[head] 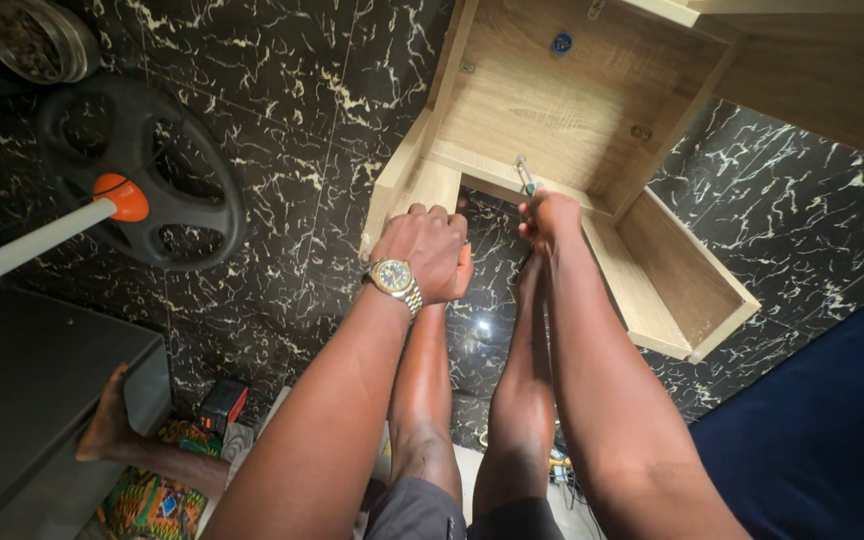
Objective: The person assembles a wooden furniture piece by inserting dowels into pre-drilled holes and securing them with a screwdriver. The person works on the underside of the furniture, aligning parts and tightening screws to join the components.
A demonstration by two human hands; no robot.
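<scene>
Right hand [549, 215] fisted around screwdriver [525, 176], tip on wooden cabinet [552, 110]; left hand [422, 250] clenched, probably bracing panel. Best kept square, pressed firmly.

The floor was glossy black marble-patterned tile with white veins [282, 120], catching a small glare of light. A black spoked fan base with an orange collar and white pole [142, 185] stood on it, beside a round metal bowl [37, 38], a grey cabinet [32, 390] and dark blue fabric [832, 430].
</scene>
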